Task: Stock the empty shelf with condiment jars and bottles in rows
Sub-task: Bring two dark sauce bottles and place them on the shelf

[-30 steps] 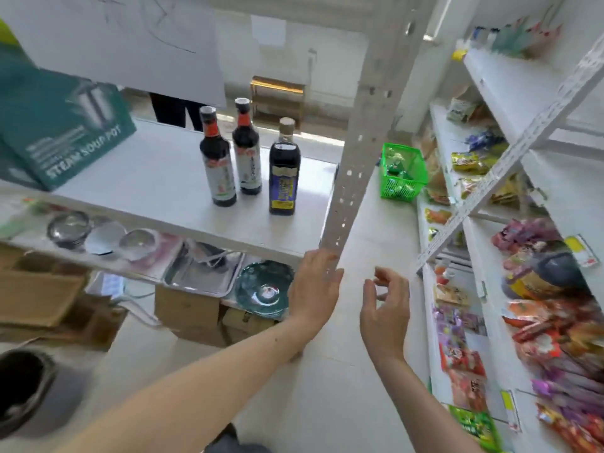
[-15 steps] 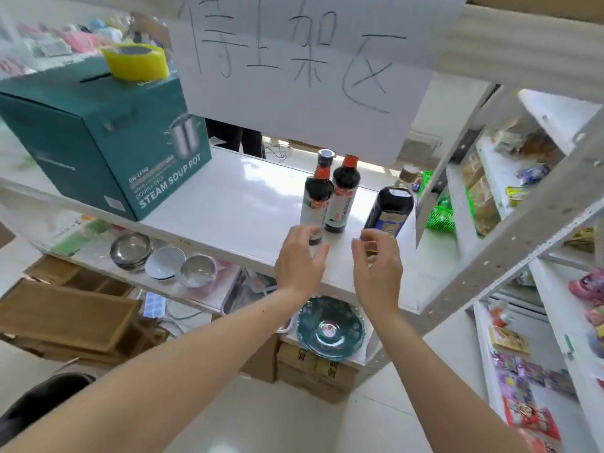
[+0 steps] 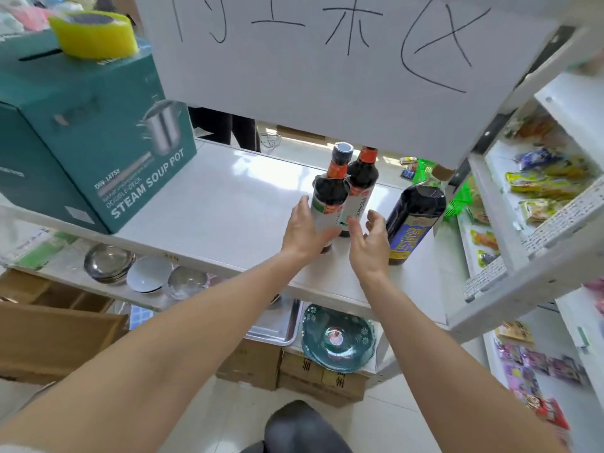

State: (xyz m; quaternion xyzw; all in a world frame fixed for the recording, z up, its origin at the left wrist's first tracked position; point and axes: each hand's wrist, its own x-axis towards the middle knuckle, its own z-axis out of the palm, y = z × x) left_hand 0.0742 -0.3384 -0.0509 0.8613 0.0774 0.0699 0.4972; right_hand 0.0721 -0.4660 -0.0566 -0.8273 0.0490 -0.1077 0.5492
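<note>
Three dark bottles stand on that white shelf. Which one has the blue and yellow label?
The wide bottle standing apart on the right, beside the right hand. The two slimmer bottles, front and back, carry white labels and red neck bands.

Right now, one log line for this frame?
phase: reaching bottles | left hand: grips front bottle | right hand: open, between bottles | blue-label bottle: upright, untouched | shelf: three bottles

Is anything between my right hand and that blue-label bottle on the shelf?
Nothing visible. The right hand is open just left of the blue-label bottle, with only a narrow gap between them. The two red-capped bottles stand further left, by the left hand.
</note>
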